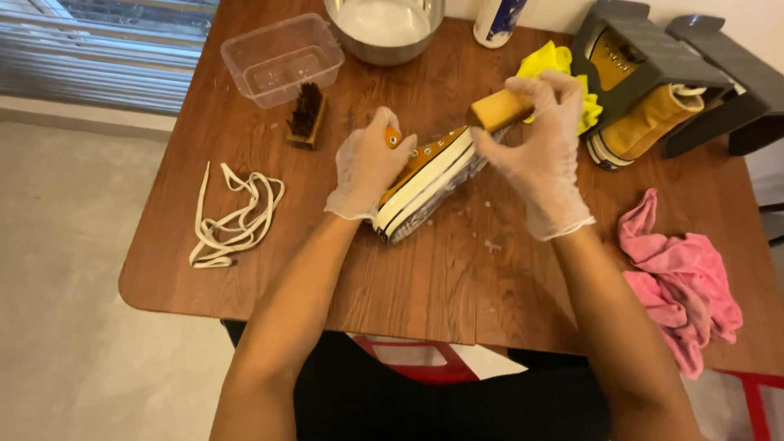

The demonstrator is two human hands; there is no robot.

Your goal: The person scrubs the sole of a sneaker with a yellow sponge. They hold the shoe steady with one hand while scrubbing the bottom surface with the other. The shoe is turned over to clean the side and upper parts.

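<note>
A mustard-yellow high-top sneaker (429,175) lies on its side on the wooden table (457,278), its white sole edge turned toward me. My left hand (367,163), in a thin clear glove, grips the shoe's upper. My gloved right hand (539,151) holds a wooden-backed brush (498,109) against the sole near the shoe's far end. A few white flecks lie on the wood beside the sole.
White laces (233,216) lie at the left. A second brush (307,114), a clear plastic tub (282,57), a metal bowl of white liquid (384,28) and a bottle (498,18) stand at the back. A yellow cloth (559,61), the other sneaker (645,122) in a grey rack (653,49), and a pink cloth (682,282) are at the right.
</note>
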